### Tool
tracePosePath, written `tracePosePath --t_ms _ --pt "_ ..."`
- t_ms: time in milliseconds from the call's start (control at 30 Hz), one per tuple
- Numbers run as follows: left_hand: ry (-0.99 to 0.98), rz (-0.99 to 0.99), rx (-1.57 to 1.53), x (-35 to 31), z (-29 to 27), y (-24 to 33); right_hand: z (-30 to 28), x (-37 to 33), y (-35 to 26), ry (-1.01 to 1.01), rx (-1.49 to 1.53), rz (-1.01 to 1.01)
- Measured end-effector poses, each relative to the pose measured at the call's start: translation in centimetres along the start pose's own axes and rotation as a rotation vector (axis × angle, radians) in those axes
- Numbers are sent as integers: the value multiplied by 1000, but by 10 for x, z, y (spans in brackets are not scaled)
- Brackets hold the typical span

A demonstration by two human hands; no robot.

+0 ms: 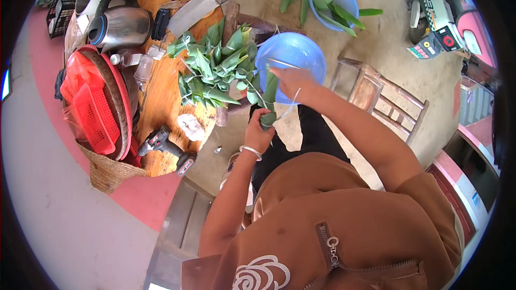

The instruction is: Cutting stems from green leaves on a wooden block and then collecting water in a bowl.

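My left hand [259, 134] is closed around a leaf-wrapped bundle [267, 120], held in front of my lap. From the bundle a long green leaf [271, 88] stands up toward my right hand [295, 83]. The fingers of that hand are closed at the leaf's upper end, over the near side of a blue basin [309, 53]. A thin pale stick [283, 63] runs just beyond these fingers; whether they hold it is unclear. Pale string [295, 98] hangs near the bundle. Left of my hands, a pile of leaf-wrapped bundles [215, 67] covers the table edge.
The wooden table [153, 88] also bears a cleaver [193, 13], a kettle [121, 24], a cordless drill [166, 147], a crumpled white cloth [191, 127] and red baskets [97, 118]. A smaller blue basin [349, 1] holds long leaves. A wooden chair [376, 94] stands at right.
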State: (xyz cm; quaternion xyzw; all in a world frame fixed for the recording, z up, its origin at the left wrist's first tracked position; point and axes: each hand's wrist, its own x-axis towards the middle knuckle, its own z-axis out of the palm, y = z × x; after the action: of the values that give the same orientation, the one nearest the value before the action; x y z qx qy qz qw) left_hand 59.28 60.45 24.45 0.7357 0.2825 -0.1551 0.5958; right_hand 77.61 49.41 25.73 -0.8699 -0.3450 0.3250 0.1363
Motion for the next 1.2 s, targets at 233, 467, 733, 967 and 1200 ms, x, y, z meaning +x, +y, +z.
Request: tracePosePath --t_ms 233,467,733,967,1200 --pt "55 -138 232 22 11 -41 -63 88 -3 488 -85 -315" --pt "148 -139 271 18 -34 -54 -79 162 -25 526 -287 -392" --pt "162 279 748 9 -85 30 -72 250 -35 488 -458 -390" --pt "-79 727 1373 95 -90 83 -62 277 -33 381 -445 -397" --pt "-315 763 2092 163 -76 96 -57 292 -12 458 -255 -317"
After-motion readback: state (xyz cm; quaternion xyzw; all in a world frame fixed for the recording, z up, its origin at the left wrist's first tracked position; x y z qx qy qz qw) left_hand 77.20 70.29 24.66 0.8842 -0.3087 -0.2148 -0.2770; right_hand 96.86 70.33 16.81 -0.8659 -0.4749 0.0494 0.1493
